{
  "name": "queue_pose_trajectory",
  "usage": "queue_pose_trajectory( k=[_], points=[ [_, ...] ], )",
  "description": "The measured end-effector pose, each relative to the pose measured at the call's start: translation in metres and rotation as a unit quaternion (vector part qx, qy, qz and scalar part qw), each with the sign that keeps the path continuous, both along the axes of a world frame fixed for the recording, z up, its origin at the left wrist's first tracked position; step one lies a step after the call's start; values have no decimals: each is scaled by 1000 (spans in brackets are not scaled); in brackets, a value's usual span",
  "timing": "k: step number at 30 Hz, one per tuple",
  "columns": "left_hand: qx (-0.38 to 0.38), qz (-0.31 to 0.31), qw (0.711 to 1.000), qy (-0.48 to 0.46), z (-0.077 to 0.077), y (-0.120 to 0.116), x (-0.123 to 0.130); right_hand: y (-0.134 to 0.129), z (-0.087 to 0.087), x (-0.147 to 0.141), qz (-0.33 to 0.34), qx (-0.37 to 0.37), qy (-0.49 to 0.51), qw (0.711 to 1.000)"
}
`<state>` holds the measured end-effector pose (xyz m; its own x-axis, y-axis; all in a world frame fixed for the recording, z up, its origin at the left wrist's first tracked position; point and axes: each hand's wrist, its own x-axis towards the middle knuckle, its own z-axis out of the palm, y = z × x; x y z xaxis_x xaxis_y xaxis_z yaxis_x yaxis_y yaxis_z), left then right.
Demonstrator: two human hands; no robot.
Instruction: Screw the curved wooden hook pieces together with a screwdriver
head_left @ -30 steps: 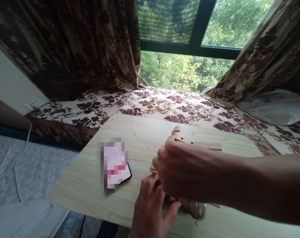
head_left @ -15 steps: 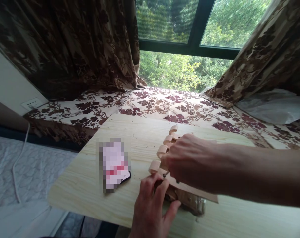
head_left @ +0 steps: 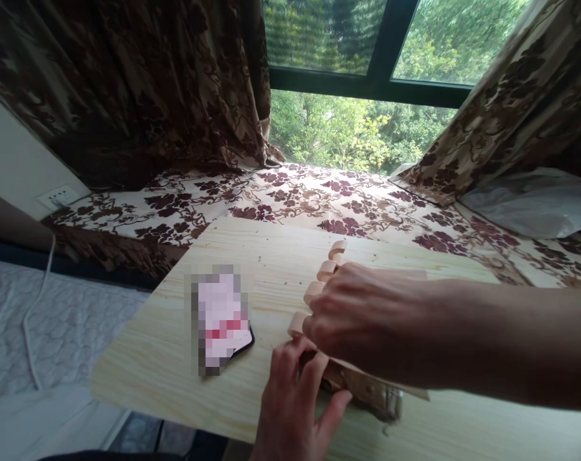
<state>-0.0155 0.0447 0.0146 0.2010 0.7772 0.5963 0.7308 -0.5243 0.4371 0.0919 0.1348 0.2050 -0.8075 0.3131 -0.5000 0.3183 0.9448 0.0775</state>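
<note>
A: Left hand, quick?
B: Left hand (head_left: 290, 392) comes in over the near edge of the table surface (head_left: 170, 358). Fingers bent and spread, thumb out to the side. Fingertips are at the left end of a brown bundle (head_left: 367, 389); can't tell if they squeeze it.

A: Right hand?
B: Right hand (head_left: 339, 314) is farther from the near edge, knuckles up, fingers curled in over the curls. Whatever it pinches, if anything, is hidden. Can't tell.

A: Where's the stuff?
B: Right of the surface's middle, between near and far edges. Four pale curls (head_left: 297, 324) stick out beside the right hand, slanting toward the far edge. A flat strip end (head_left: 418, 393) shows beside the bundle (forearm blocks the rest, annoying).

A: Handling?
B: My guess: curls light, thin, springy, may kink or crack if squashed. Hold by the flat part, not the bend. Bundle looks shiny and lumpy, probably heavier, maybe slippery; grip both long sides near its middle.

A: Anything else?
B: Phone (head_left: 242, 343), mostly pixelated, lying toward the left edge, apart from both hands. Floral cloth (head_left: 295, 195) past the far edge.
</note>
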Motion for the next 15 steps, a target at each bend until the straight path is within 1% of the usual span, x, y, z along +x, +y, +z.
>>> queue_pose_trajectory(
  k=[2, 4, 7, 9, 10, 12, 15],
  points=[
    [-9, -8, 1000, -10, 0, -1, 0, 3, 1, -2, -61, -9, -30, 998],
    [-9, -12, 1000, -13, 1, -1, 0, 6, 0, -3, -107, -5, -23, 994],
    [-7, -13, 1000, -12, 1, -2, 0, 5, -2, -2, -123, 9, 15, 992],
    [-13, -9, 1000, -14, 2, -2, 0, 0, -2, -1, -106, 7, -1, 994],
    [-17, -8, 1000, -12, 2, -2, 1, -3, -2, -1, -86, 9, -1, 996],
    [-14, -1, 1000, -6, 2, -2, 2, -8, -4, 1, -25, 27, 27, 999],
    [16, 12, 1000, -6, 1, -2, 2, -9, -9, 6, 68, 65, 57, 994]
  ],
)
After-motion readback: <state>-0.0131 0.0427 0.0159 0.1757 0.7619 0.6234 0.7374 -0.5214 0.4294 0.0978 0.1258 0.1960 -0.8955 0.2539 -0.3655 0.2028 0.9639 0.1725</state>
